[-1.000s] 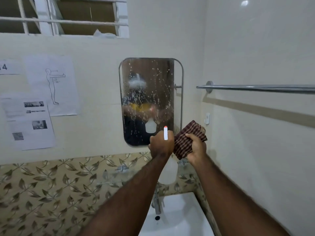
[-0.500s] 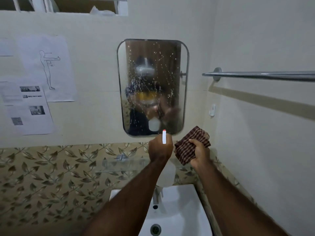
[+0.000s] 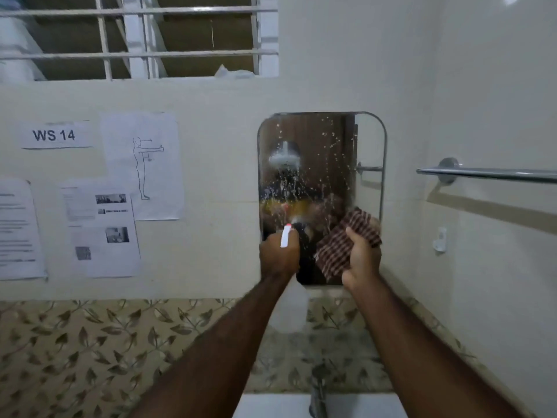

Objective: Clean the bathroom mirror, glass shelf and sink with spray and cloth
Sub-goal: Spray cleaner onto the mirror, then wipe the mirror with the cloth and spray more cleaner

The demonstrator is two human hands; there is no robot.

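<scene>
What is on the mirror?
White spray drops speckle the mirror, mostly its upper and middle glass. The left hand with the bottle and the right hand with the cloth cover its lower part, so any drops there cannot be seen.

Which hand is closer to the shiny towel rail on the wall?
Right. The right hand, gripping the cloth, is below and left of the towel rail. The left hand, holding the spray bottle, sits farther left.
</scene>
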